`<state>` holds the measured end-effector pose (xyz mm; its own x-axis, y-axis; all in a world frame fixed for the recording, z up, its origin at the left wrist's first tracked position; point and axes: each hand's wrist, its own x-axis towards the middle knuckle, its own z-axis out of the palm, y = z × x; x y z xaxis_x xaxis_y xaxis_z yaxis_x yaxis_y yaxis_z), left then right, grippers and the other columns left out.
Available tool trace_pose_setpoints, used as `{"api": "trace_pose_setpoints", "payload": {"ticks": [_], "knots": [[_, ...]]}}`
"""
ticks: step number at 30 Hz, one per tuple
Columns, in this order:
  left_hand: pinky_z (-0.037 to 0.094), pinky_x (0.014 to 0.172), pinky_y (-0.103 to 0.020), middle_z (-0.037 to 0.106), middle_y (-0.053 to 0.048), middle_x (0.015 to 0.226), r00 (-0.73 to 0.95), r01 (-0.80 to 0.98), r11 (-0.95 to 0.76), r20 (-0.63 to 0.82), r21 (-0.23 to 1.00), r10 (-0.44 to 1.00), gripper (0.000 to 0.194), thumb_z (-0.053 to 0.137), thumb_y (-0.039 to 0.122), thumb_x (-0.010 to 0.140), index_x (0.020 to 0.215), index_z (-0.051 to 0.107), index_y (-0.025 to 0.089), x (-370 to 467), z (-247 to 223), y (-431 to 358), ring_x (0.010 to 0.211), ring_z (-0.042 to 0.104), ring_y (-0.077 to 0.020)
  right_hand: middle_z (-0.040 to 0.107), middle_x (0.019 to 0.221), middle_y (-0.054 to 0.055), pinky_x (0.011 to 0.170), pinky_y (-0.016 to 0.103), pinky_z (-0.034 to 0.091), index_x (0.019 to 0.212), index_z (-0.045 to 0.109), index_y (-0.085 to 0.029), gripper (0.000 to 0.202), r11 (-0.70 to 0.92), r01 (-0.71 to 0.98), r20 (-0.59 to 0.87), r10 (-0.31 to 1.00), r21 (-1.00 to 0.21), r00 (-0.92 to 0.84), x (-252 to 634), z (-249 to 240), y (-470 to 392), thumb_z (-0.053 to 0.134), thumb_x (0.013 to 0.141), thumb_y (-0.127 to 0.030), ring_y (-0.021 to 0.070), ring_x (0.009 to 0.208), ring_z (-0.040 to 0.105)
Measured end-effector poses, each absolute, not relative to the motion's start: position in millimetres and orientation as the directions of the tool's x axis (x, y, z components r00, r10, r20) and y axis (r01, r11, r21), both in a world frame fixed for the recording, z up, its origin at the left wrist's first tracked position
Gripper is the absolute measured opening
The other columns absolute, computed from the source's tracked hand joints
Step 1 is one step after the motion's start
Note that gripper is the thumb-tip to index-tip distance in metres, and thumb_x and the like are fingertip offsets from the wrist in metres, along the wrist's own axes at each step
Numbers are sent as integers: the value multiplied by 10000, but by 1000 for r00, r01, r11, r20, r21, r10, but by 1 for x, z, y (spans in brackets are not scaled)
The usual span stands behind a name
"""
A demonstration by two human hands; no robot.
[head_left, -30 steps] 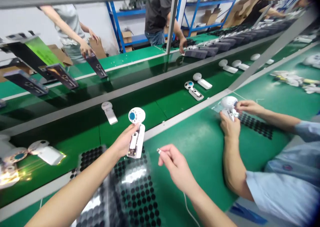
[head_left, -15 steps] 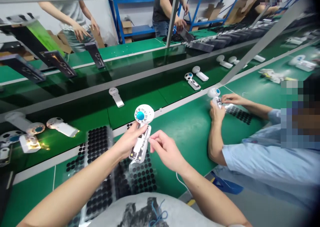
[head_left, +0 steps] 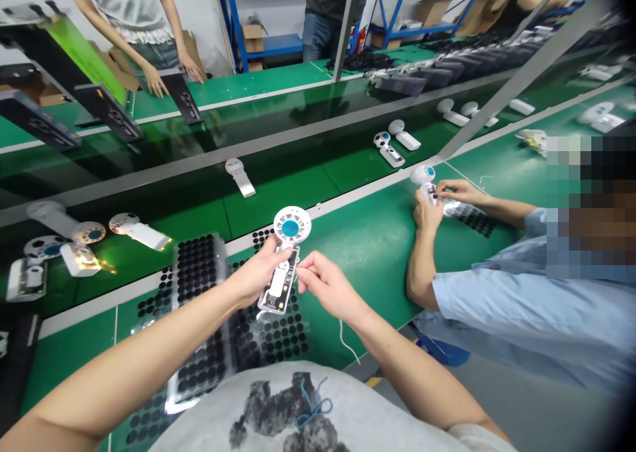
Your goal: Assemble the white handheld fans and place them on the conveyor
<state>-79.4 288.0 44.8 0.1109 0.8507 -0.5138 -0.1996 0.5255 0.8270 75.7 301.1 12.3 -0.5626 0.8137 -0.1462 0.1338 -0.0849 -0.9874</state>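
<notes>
A white handheld fan [head_left: 292, 225] with a blue centre rests in my left hand [head_left: 256, 276], the fingers closed round its neck and my thumb lying across the front. Its handle [head_left: 277, 291] points down towards me and shows dark, circuit-like parts on its face. My right hand [head_left: 322, 285] is at the right side of the handle, thumb and forefinger pinched together. A thin white cord [head_left: 342, 336] trails below that hand and appears to run up into the pinch, though the fingers hide where. Below the fan lie sheets of round black pads [head_left: 283, 336].
More fans, such as a white one [head_left: 240, 177], lie on the green conveyor belt [head_left: 298, 187]. At the right a co-worker's hands [head_left: 428, 210] hold a similar fan. A slanted metal post [head_left: 489, 101] rises near the belt. Dark boxes [head_left: 185, 97] stand across the line.
The fan in my left hand has turned to face me more squarely. My right hand stays pinched at its side, and the cord swings more into view. Across the line, a person's hands reach a dark box.
</notes>
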Motion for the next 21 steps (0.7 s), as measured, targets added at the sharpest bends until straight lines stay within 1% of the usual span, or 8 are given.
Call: {"api": "trace_pose_setpoints", "payload": {"ticks": [4,8,10,13,15,17,19,21], "knots": [[419,529,-215,584,-22,851,114,-210,519,-507,828,854,487,600,300,750,1199,420,250,-79,41,292,579,551,-107,561,600,-43,551,231,367,773,461,-195,114,-133,135,-187,792,-982,-582,79,8,304,463,844,-284,86,528,469],[416,555,-223,589,-31,854,80,-219,499,-494,839,866,409,623,285,724,1098,490,185,-72,34,300,623,549,-122,487,564,-59,529,223,346,770,484,-191,133,-113,181,-200,784,-977,-587,78,11,311,467,840,-302,84,521,429],[425,600,-235,589,-39,868,81,-220,484,-478,847,874,383,630,287,716,1055,508,161,-70,30,304,679,553,-136,421,541,-68,464,206,290,750,502,-188,166,-136,212,-239,766,-968,-597,81,13,317,468,836,-326,72,478,358],[421,615,-232,592,-44,864,31,-177,433,-435,884,900,351,636,296,707,1003,525,145,-81,21,315,690,545,-134,331,517,-80,392,201,183,743,533,-180,213,-294,206,-358,711,-933,-605,100,7,329,484,817,-374,55,419,248],[395,537,-213,581,-17,753,-143,-124,391,-406,912,903,328,630,310,706,967,516,148,-97,13,333,588,515,-114,271,502,-91,381,207,139,775,559,-174,231,-400,172,-428,741,-900,-517,123,-4,338,522,787,-401,51,405,195],[363,474,-200,536,23,641,-289,-93,371,-381,924,878,296,599,321,727,955,490,166,-114,3,363,493,470,-98,235,491,-95,391,213,133,809,575,-168,265,-420,142,-443,831,-896,-337,144,-17,344,546,765,-428,55,414,184],[365,470,-202,508,34,597,-297,-82,380,-387,921,873,236,567,304,752,927,484,170,-120,-10,401,466,461,-98,244,478,-88,400,219,156,799,580,-173,289,-393,160,-422,876,-906,-235,156,-29,347,538,761,-456,62,417,212],[390,508,-217,534,7,620,-259,-57,397,-398,916,880,166,565,256,755,867,500,153,-114,-27,443,506,497,-110,281,461,-72,390,227,188,761,588,-197,289,-369,196,-408,884,-909,-228,155,-37,346,533,745,-481,74,404,264]]}}
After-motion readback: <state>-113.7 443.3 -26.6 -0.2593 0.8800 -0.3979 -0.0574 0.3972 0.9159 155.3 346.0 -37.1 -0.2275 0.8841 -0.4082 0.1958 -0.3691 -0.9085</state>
